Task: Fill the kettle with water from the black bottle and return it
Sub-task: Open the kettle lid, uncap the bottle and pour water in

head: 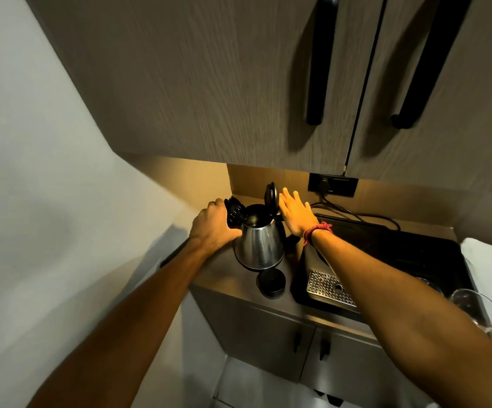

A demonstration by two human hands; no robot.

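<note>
A steel kettle with a black handle stands tilted on the wooden counter, its black lid flipped upright. Its round black base lies just in front of it; I cannot tell whether the kettle touches it. My left hand is closed around a black bottle, which leans with its end at the kettle's open mouth. Most of the bottle is hidden by my fingers. No water stream is visible. My right hand is flat with fingers spread, against the back of the raised lid.
A black tray with a perforated metal drip grate fills the counter to the right. A clear glass stands at its near right corner. A wall socket with a cord is behind. Upper cabinet doors with black handles hang close overhead.
</note>
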